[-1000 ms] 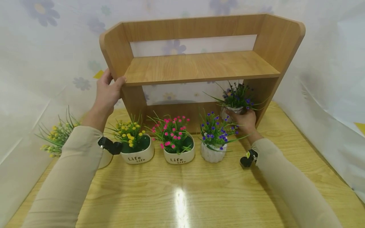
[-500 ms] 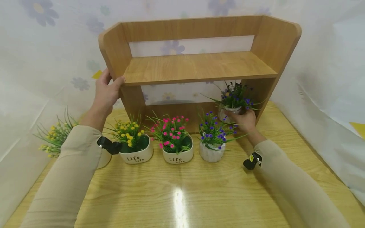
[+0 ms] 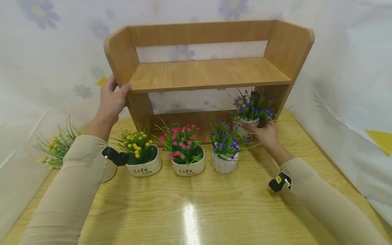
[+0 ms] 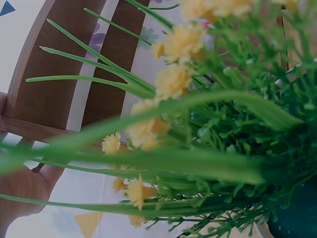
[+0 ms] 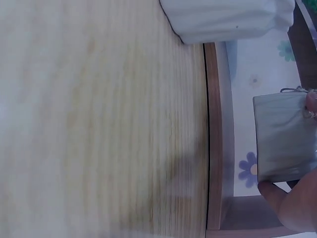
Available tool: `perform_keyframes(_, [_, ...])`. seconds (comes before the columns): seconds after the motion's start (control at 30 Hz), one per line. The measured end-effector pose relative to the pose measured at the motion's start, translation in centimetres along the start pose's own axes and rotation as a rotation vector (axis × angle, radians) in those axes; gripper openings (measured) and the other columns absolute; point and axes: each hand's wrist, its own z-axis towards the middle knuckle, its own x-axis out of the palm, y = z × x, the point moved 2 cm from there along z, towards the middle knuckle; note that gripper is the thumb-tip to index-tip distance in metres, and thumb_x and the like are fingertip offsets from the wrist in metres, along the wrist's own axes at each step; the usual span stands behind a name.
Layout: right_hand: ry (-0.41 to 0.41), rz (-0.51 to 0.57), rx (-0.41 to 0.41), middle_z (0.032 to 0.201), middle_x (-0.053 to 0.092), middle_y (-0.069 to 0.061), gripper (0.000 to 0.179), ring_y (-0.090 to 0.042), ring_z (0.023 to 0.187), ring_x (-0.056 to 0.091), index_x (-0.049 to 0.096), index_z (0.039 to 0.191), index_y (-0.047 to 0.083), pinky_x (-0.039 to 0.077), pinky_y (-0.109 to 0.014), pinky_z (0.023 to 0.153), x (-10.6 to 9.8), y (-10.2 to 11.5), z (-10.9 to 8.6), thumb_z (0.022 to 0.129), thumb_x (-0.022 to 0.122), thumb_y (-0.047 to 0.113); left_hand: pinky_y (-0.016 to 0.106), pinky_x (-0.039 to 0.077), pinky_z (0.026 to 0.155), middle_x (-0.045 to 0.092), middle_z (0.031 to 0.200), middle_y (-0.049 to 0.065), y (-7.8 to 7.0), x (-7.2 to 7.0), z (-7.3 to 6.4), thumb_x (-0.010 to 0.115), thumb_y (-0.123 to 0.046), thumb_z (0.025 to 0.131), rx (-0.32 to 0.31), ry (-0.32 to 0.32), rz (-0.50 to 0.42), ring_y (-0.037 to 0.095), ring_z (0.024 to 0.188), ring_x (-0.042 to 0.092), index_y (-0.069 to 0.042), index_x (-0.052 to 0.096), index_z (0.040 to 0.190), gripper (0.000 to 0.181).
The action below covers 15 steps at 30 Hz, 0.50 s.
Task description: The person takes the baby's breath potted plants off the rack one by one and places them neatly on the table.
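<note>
My left hand [image 3: 111, 102] grips the left side panel of a two-tier wooden shelf [image 3: 211, 73], thumb on the front edge of its middle board. At the shelf's lower right, my right hand [image 3: 267, 136] holds a potted plant [image 3: 252, 108] with purple-blue flowers by its white pot. In the right wrist view, fingers and thumb hold that pot [image 5: 280, 139] from the side; its base looks apart from the bottom board. The left wrist view shows yellow flowers [image 4: 173, 82] in front of the left hand [image 4: 20, 193].
Before the shelf on the wooden table [image 3: 153, 211] stand another purple-flowered pot [image 3: 224, 163], a pink-flowered pot [image 3: 188, 168] and a yellow-flowered pot [image 3: 144, 169]. Another yellow-flowered plant [image 3: 58, 149] is partly hidden by the left sleeve. White patterned sheeting [image 3: 190, 13] surrounds the table.
The head view has shifted, so the shelf and pots appear farther left. My right forearm has swung outward to the right, and the held plant has turned slightly. My left hand keeps its grip.
</note>
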Motion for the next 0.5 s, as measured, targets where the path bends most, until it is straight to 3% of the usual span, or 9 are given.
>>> perform_keyframes(0.07, [-0.011,-0.010,-0.041,0.081,0.067,-0.015,0.056,-0.027,0.060,0.066,0.060,0.094,0.000,0.053,-0.027,0.065,-0.1,0.1,-0.3,0.070,0.077,0.048,0.059,0.036,0.094,0.037,0.139,0.007,0.0,0.0,0.1,0.057,-0.021,0.091,-0.004,-0.003,0.003,0.038,0.125,0.039,-0.031,0.043,0.137,0.049])
perform_keyframes(0.13, [-0.022,-0.054,-0.089,0.071,0.067,-0.008,0.052,-0.026,0.061,0.065,0.061,0.087,0.001,0.050,-0.024,0.061,-0.4,0.2,-0.7,0.072,0.076,0.048,0.059,0.036,0.094,0.037,0.139,0.006,0.1,0.0,0.2,0.057,-0.021,0.091,-0.007,-0.005,0.004,0.037,0.125,0.039,-0.031,0.043,0.138,0.049])
perform_keyframes(0.33, [-0.024,-0.167,-0.151,0.061,0.058,-0.010,0.051,-0.021,0.052,0.051,0.056,0.071,0.000,0.038,-0.029,0.047,-1.2,0.5,-2.0,0.076,0.072,0.048,0.059,0.035,0.094,0.037,0.139,0.007,0.2,0.1,0.3,0.057,-0.020,0.091,-0.011,-0.007,-0.011,0.038,0.124,0.039,-0.030,0.043,0.137,0.049])
perform_keyframes(0.5, [-0.009,-0.147,-0.102,0.059,0.036,-0.001,0.054,-0.011,0.047,0.030,0.039,0.067,0.007,0.027,-0.030,0.040,-2.0,0.5,-3.0,0.076,0.073,0.048,0.059,0.037,0.094,0.038,0.138,0.007,0.2,0.2,0.4,0.057,-0.020,0.091,-0.006,-0.014,0.008,0.038,0.123,0.041,-0.030,0.044,0.137,0.048])
